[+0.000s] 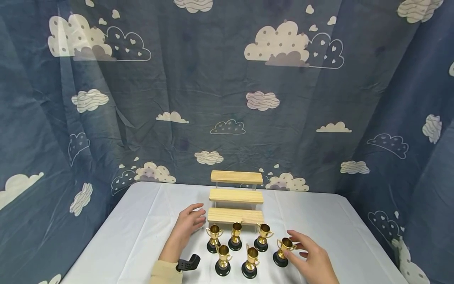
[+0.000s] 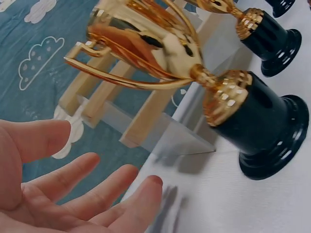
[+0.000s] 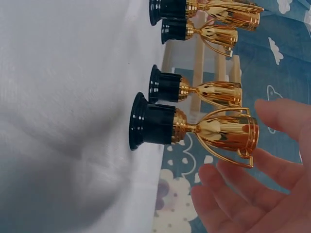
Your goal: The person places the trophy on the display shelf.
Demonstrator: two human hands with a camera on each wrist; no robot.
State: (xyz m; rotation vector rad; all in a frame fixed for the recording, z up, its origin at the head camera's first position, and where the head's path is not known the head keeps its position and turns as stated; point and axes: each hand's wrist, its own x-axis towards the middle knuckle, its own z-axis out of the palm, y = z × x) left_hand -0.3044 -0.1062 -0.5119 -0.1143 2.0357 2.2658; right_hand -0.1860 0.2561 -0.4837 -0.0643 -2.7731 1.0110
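Several small gold trophy cups with black round bases stand upright in two loose rows. My right hand (image 1: 312, 258) is at the rightmost trophy (image 1: 285, 245). Seen from the right wrist, thumb and fingers are spread around the rim and handles of that trophy (image 3: 221, 132), with a gap at the thumb; whether a fingertip touches the handle I cannot tell. To the left of the group, my left hand (image 1: 186, 225) hovers with relaxed, parted fingers and holds nothing. The nearest trophy (image 2: 262, 121) to it fills the upper part of the left wrist view, apart from the fingers.
Behind the trophies stands a three-step display rack (image 1: 235, 215) with pale wooden shelves and clear side panels. A white cloth (image 1: 142, 228) covers the table. A dark blue curtain (image 1: 213, 79) with cloud prints hangs at the back and sides.
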